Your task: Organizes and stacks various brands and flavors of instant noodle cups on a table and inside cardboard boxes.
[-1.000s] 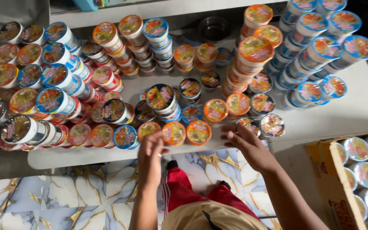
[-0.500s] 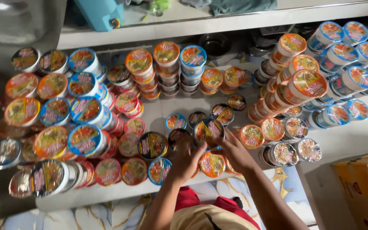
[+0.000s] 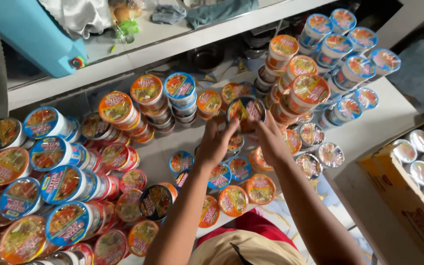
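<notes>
White table [image 3: 369,132] is crowded with noodle cups. Both hands, left [image 3: 215,143] and right [image 3: 271,140], grip a dark cup [image 3: 245,112], raised above the others. Holding it level with both hands seems best.

A white table [image 3: 369,127] carried many noodle cups. On its left side, stacks [image 3: 60,181] with blue and orange lids lay tipped over, close together. In the middle, upright stacks [image 3: 148,100] stood in a row near the back edge, and single cups [image 3: 231,198] stood along the front edge. On the right, tall stacks [image 3: 305,91] with orange lids and blue-lidded stacks [image 3: 354,44] stood touching each other. Above the table, a white shelf [image 3: 172,41] held a blue container [image 3: 35,37] and grey cloth [image 3: 217,9]. Beside the table on the right stood a cardboard box [image 3: 398,191] with foil-topped cups [image 3: 420,157].
</notes>
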